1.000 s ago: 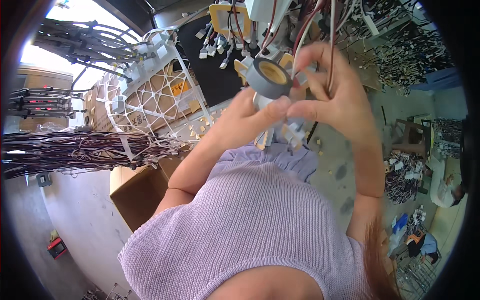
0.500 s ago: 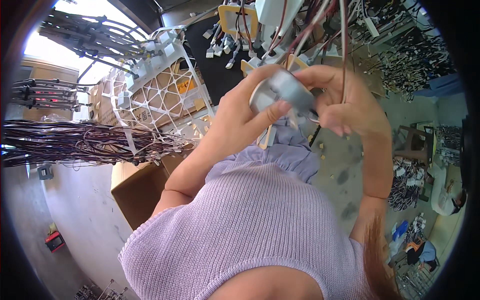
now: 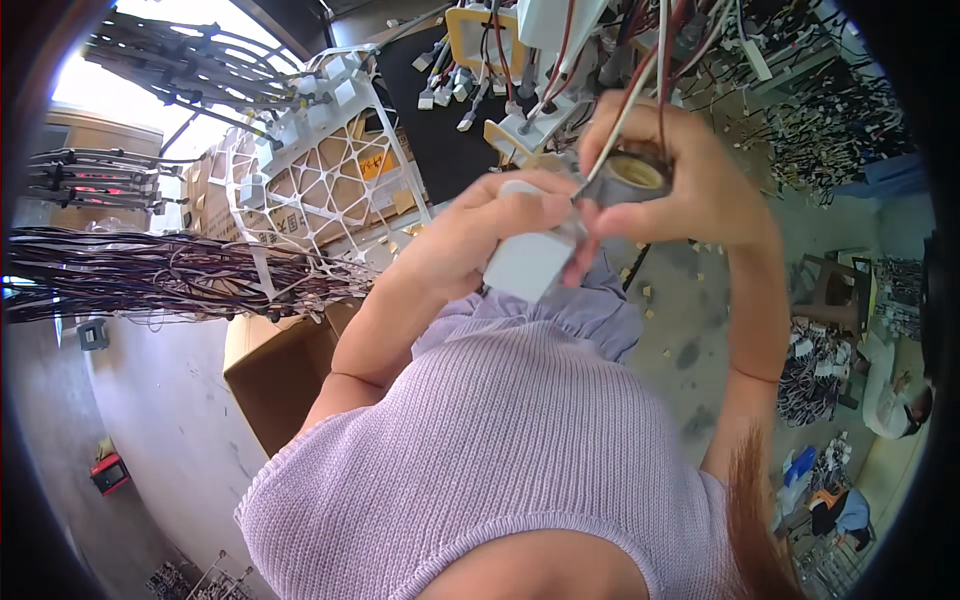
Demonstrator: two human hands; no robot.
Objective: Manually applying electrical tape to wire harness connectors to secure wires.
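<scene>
Your left hand [image 3: 465, 235] grips a white plastic piece [image 3: 525, 265]; just right, your right hand [image 3: 700, 185] curls its fingers around a gray tape roll [image 3: 630, 190] beside wires [image 3: 661, 45]. Steady the piece; keep tape taut.

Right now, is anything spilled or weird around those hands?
Yes: small yellow bits lie scattered on the floor to the right, like dropped scraps, with dark smudges nearby. The tape roll in the right hand shows no clear damage.
</scene>
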